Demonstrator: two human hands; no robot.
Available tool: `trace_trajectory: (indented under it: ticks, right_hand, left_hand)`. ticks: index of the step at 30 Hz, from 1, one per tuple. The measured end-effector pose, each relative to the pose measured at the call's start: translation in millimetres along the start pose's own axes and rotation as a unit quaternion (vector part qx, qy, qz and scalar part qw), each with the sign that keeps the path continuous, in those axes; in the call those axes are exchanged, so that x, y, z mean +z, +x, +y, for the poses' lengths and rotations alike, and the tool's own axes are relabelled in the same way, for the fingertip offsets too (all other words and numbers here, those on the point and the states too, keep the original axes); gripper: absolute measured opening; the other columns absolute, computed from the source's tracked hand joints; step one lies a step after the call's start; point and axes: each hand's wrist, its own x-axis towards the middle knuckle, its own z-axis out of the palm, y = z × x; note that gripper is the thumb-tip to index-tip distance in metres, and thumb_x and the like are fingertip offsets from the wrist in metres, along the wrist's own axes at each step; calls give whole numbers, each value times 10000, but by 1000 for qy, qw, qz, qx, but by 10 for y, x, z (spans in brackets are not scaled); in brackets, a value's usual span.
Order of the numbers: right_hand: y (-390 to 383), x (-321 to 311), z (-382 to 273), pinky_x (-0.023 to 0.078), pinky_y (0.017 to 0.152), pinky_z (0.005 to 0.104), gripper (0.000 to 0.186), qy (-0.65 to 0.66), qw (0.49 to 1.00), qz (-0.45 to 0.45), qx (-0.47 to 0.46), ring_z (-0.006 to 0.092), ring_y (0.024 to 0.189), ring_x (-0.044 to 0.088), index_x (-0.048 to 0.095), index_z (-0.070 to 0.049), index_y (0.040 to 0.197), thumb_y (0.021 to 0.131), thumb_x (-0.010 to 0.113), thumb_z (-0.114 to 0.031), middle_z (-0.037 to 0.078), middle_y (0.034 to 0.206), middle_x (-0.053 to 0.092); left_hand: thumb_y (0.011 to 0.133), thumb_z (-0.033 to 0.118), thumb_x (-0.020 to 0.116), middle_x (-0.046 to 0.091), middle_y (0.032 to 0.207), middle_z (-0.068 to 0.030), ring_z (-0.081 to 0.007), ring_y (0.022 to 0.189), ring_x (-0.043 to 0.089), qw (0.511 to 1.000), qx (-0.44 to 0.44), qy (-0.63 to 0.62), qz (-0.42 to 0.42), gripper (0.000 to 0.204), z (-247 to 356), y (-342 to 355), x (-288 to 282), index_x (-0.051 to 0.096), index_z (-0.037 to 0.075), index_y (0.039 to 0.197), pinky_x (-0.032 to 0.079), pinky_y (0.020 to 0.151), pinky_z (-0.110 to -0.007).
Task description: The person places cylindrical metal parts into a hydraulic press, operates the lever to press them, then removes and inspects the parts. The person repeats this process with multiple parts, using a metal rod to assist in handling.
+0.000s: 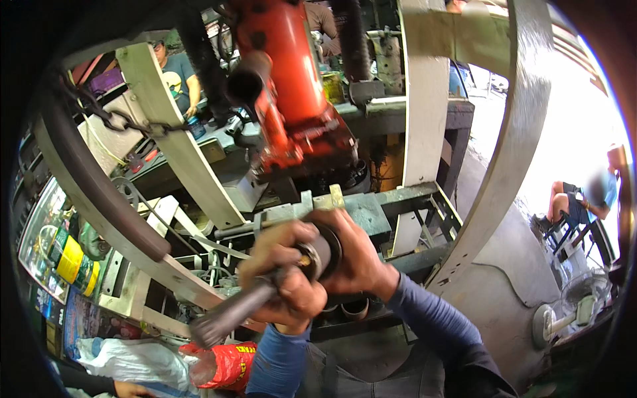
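Here, left hand (296, 292) and right hand (356, 257) wrap their grip round a dark cylindrical-ended metal shaft (232, 312) mid-frame; a yellow-labelled green plastic tub (70, 259), contents unclear, sits left, a lettered red plastic bag (232, 366) lower left.

Press bed: just beyond our left hand (282, 268) and right hand (358, 259), we see a grey-green steel frame (432, 196) bearing a thick grey-green metal block (365, 222).
Workbench: farther beyond our hands, we have a long grey bench (459, 107); on the left hand's side it carries a small blue translucent container (195, 128).
Floor: right of our right hand, smooth grey concrete (494, 265) bears a white round-based fan (545, 325).
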Motion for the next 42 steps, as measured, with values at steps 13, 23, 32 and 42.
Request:
trace_trajectory:
  ticks: [13,23,32,42]
  right_hand:
    - [79,19,614,555,900,457,951,64,996,-8,54,449,1075,702,486,19,1306,585,981,-355,261,1104,707]
    - [-25,-13,47,538,951,473,1110,-27,997,-76,11,461,1143,665,353,-8,1474,599,976,-289,283,1168,680]
    - [-90,-398,71,574,895,338,723,61,974,141,166,186,984,702,563,36,1269,697,954,-170,134,1090,747]
    - [-176,-437,1223,569,879,394,705,-198,936,190,218,291,981,724,591,10,1200,751,914,-427,204,1079,727]
  left_hand:
    - [1079,270,605,711,816,-118,-144,679,668,992,-82,15,97,295,-590,-143,247,584,-15,1007,521,602,-259]
    - [1033,320,647,665,790,-165,-207,663,653,965,-90,-81,231,371,-10,-129,65,547,-26,944,561,628,-339]
    - [1032,453,605,612,818,-157,-263,692,634,911,-213,-104,336,442,-68,-216,-569,498,30,955,592,669,-430]
    - [1057,349,580,633,761,-186,-266,630,642,928,-273,-63,245,377,146,-1000,-691,489,13,914,593,624,-429]
